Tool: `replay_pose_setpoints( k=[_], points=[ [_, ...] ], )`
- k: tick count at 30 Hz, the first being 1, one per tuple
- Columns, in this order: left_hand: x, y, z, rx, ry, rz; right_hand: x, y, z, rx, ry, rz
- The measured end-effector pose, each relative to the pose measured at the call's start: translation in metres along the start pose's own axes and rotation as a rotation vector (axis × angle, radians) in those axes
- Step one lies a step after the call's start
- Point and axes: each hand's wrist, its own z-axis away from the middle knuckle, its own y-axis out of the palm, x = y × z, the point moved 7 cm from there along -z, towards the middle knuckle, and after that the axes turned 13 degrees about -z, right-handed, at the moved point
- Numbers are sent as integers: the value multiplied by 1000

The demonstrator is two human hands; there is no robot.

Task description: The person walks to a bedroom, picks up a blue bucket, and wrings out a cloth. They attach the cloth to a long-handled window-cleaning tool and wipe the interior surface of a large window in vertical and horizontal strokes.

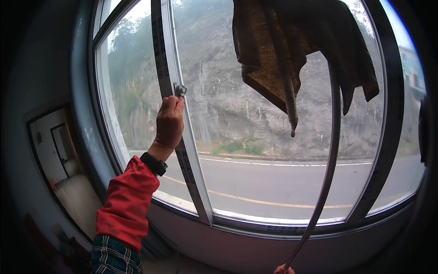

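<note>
My left hand, in a red sleeve with a black wristband, has its fingers closed at the window sash's metal edge, just under a round latch. Whether it grips part of the latch is hidden. At the bottom edge, my right hand holds a long metal pole, only its fingers showing. A dark brown cloth hangs over the pole's upper end, in front of the glass of the sliding window.
A window frame post stands at the right, and the sill track runs below the panes. Left of the window are a bluish curtain and a doorway or mirror frame. A road and rock face lie outside.
</note>
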Motion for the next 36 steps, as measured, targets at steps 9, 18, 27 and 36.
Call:
replay_pose_setpoints(
  k=[9,18,27,36],
  points=[
    [-10,-3,12,-27,-28,-218,-3,44,-40,57,58,-59],
    [-96,-90,-28,335,-213,949,53,132,-75,66,-218,283],
    [-158,-69,-48,514,-585,1614,96,171,-65,-10,-539,454],
    [-136,-12,-102,437,-641,1605,137,181,-118,93,-433,334]
  ],
)
